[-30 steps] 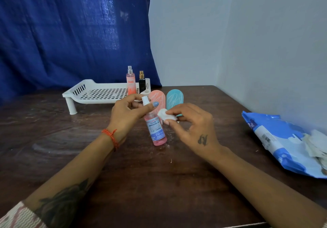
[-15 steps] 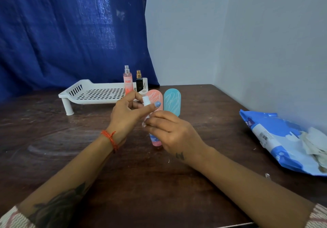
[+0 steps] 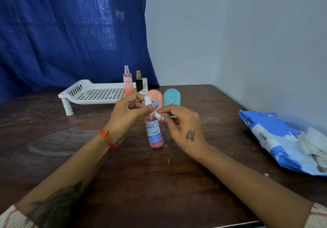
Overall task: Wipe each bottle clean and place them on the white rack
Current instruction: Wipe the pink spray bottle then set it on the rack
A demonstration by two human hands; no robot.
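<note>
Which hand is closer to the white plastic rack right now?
Left. The left hand holds the pink spray bottle just in front of the white plastic rack; the right hand, pinching a small white wipe, sits farther right.

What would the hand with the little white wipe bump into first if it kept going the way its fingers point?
Probably the pink spray bottle; the right hand points its wipe at the bottle's neck.

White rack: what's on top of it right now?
On the white rack, at its right end, stand a tall pink spray bottle and a small black bottle. The left hand covers its near right corner.
</note>
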